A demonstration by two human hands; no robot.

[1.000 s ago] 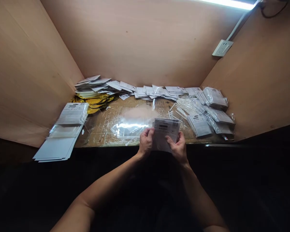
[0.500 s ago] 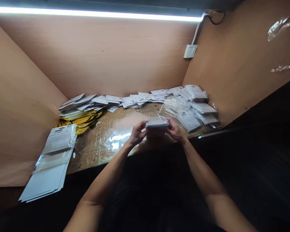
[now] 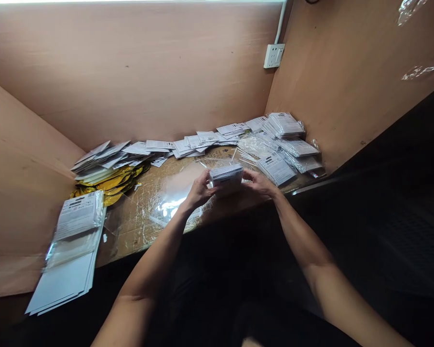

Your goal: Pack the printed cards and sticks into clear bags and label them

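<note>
Head view: left hand (image 3: 200,190), right hand (image 3: 261,184) pinching bagged card stack (image 3: 226,176) between them.

Held packet (image 3: 225,174), print apparently too small

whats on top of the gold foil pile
A loose stack of white printed cards lies on the gold foil pile; the foil beneath the stack is covered, so that part cannot be seen.
</note>
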